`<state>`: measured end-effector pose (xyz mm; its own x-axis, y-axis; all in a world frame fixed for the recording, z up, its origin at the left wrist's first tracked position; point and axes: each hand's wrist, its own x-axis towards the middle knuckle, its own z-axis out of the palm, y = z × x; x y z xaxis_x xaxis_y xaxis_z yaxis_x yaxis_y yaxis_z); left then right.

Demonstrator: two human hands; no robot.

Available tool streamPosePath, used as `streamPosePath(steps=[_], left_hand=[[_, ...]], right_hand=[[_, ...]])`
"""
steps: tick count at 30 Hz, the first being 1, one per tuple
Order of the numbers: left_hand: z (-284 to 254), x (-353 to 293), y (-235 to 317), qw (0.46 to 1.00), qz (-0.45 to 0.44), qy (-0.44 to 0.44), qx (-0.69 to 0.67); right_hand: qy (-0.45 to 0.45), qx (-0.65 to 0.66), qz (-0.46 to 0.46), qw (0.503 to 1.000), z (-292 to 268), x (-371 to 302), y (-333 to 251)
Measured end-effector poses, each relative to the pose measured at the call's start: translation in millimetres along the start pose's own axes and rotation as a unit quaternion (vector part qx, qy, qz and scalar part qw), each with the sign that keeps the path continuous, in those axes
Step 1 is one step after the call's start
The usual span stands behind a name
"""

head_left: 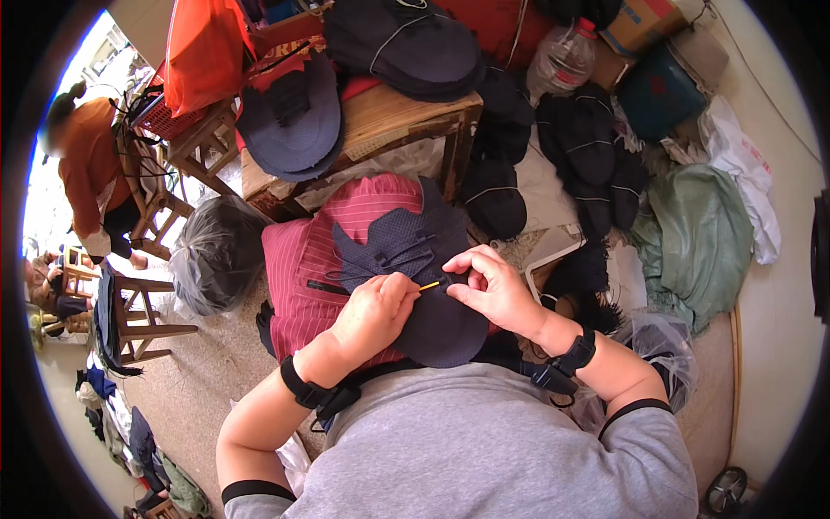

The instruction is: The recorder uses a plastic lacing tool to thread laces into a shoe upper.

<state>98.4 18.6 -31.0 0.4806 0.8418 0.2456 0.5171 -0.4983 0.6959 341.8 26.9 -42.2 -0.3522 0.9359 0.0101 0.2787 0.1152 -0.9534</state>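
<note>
Across my lap lies a dark navy, sole-shaped fabric piece [445, 333] with a mesh upper part [393, 238] and loose dark cords [402, 262] on it. My left hand [373, 313] is closed round a thin yellow stick-like tool [429, 285], whose tip points right over the dark fabric. Facing it, my right hand [494, 290] curls its thumb and forefinger at the fabric close to that tip. Any thread between those fingers is too small to make out. Under the fabric is a red striped cloth or cushion [290, 251].
Ahead stands a wooden table [372, 130] bearing stacked dark soles [290, 121]. Tied dark bundles [592, 143], a plastic bottle [562, 60] and a green sack [700, 233] are at the right. Leftward are a grey plastic bag [216, 255], wooden stools [138, 316] and another person [86, 177].
</note>
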Motion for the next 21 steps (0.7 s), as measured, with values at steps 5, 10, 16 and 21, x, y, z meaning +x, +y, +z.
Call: streamPosePath(steps=[5, 10, 16, 21], left_hand=[[10.4, 9.8, 4.5, 0.999, 0.033, 0.022, -0.004], [-3.0, 17.8, 10.1, 1.000, 0.016, -0.019, 0.016], [-19.1, -4.6, 2.2, 0.999, -0.030, -0.007, 0.041], [-15.3, -10.9, -3.4, 0.997, -0.035, 0.007, 0.063]], right_hand=[[-0.021, -0.008, -0.006, 1.000, -2.1, 6.8, 0.1], [-0.046, -0.001, -0.014, 0.999, -5.5, 12.8, -0.3], [-0.020, -0.152, -0.116, 0.981, -36.1, 12.5, -0.8], [-0.025, -0.139, -0.092, 0.986, -43.0, 12.7, -3.3]])
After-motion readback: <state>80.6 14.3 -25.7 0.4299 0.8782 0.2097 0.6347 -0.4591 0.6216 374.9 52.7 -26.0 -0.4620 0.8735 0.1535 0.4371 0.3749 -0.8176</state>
